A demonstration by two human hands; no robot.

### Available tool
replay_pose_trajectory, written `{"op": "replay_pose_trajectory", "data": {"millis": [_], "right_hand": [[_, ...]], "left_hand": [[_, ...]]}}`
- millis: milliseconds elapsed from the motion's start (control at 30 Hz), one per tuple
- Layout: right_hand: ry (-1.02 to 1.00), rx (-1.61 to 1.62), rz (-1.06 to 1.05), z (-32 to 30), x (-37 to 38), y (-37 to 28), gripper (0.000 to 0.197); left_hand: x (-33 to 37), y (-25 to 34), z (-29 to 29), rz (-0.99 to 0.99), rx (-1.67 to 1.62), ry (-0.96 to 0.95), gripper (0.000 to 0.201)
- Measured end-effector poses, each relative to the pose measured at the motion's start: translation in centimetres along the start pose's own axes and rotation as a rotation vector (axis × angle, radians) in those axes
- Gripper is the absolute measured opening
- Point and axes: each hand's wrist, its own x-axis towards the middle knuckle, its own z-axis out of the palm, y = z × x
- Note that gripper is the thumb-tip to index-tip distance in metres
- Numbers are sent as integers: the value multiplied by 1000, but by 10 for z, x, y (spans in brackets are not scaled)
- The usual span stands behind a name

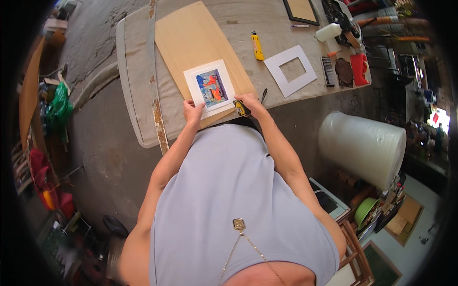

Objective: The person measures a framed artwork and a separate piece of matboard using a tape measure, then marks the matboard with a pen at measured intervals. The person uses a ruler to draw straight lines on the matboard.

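A small colourful picture in a white border (pixel 227 79) lies on a long wooden board (pixel 191 31) near the table's front edge. At its lower left corner, my left hand (pixel 192 114) grips the border, thumb in front and fingers along the side. My right hand (pixel 251 103) is closed round a yellow and black tape measure (pixel 241 108), close to the picture's lower right corner. A dark strap (pixel 264 95) hangs beside that hand. To the right of the board are a yellow utility knife (pixel 257 46) and a white mat with a rectangular opening (pixel 303 81).
A metal strip (pixel 155 95) crosses the cloth-covered table (pixel 136 62) on the left. Farther right stand a white bottle (pixel 328 32), a dark frame (pixel 301 9) and a red container (pixel 359 70). A large plastic-wrapped roll (pixel 362 145) sits right of the table.
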Motion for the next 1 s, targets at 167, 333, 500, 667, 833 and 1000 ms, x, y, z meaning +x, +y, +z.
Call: {"op": "replay_pose_trajectory", "data": {"millis": [167, 333, 500, 667, 833, 1000], "right_hand": [[-116, 84, -32, -7, -1, 13, 37], [-70, 198, -139, -28, -19, 18, 32], [-102, 213, -103, -58, -38, 7, 33], [-192, 219, -79, -96, -43, 6, 35], [-327, 179, -85, -138, -36, 4, 40], [-399, 50, -163, -179, -18, 2, 45]], "left_hand": [[8, -6, -9, 124, -40, -19, 41], [6, -8, -16, 224, -53, 25, 30], [14, -22, -21, 253, 57, 221, 28], [-4, -6, -9, 208, 125, 335, 36], [5, -33, -7, 205, 139, 467, 32], [-5, -29, 5, 131, 72, 605, 29]]}}
